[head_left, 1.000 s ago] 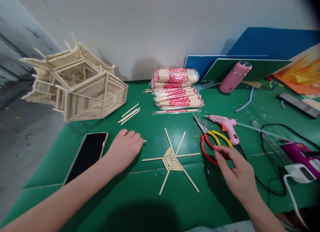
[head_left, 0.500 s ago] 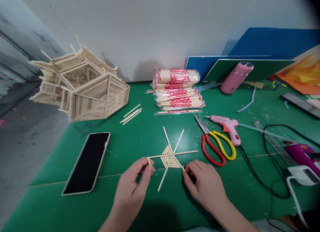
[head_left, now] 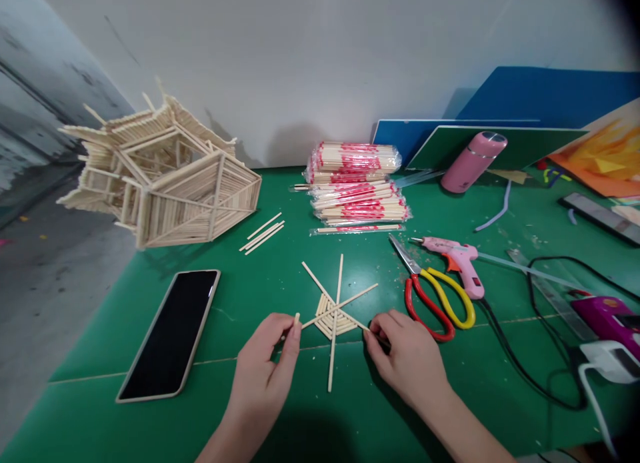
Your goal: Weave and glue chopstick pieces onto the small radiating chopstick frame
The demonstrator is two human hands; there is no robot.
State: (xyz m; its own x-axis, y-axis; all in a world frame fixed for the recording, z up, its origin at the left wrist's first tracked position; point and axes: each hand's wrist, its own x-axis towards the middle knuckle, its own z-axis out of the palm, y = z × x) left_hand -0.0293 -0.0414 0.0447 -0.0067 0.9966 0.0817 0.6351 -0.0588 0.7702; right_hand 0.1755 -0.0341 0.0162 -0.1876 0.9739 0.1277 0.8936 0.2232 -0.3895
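Observation:
A small star-shaped frame of crossed chopsticks (head_left: 336, 311) lies flat on the green table (head_left: 260, 410). My left hand (head_left: 273, 363) pinches a short stick piece beside the frame's left arm. My right hand (head_left: 407, 363) pinches the end of the frame's lower right arm. Both hands rest on the table just in front of the frame.
A large chopstick house model (head_left: 165, 176) stands at the back left, a black phone (head_left: 173, 333) at the left. Wrapped chopstick bundles (head_left: 357, 190) lie at the back, loose sticks (head_left: 263, 233) beside them. Scissors (head_left: 435, 296), pink glue gun (head_left: 457, 260), pink bottle (head_left: 473, 162), cables and boards fill the right.
Both hands came in from the sides to the star frame and gripped it; the frame has since been turned clockwise on the table.

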